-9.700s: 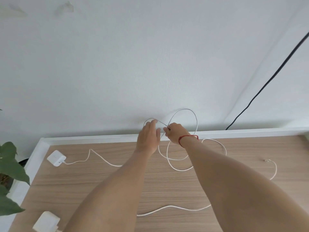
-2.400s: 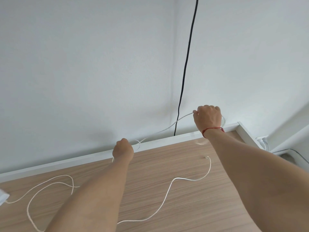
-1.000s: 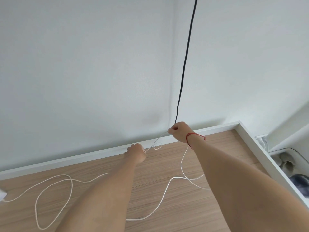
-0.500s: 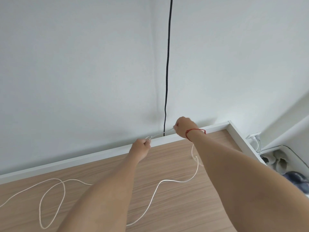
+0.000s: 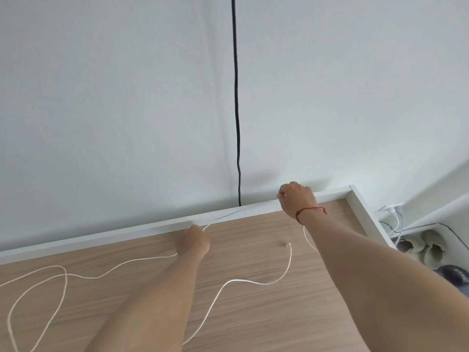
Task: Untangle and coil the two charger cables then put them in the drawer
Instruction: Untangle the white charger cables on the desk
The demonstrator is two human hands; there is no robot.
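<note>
Two thin white charger cables lie on the wooden desktop [image 5: 253,313]. My left hand [image 5: 194,241] pinches one white cable [image 5: 236,212] near the desk's back rim. My right hand [image 5: 297,199], with a red string at its wrist, grips the same cable farther right, and the stretch between the hands is pulled taut. That cable trails left from my left hand in loose loops [image 5: 63,275]. A second cable [image 5: 253,282] snakes across the desk and ends in a small plug [image 5: 287,245] lying free between my arms. No drawer is in view.
A white raised rim [image 5: 101,237] borders the desk at the back and right [image 5: 368,219]. A black cord [image 5: 237,123] hangs down the white wall behind the desk. Right of the desk sit a wall socket with plugs [image 5: 392,209] and shoes on the floor [image 5: 431,250].
My hands have moved apart: the right hand went right along the rim, the left hand lowered toward the desk. The cable between them is now stretched straight, and the plug end lies on the desk.
</note>
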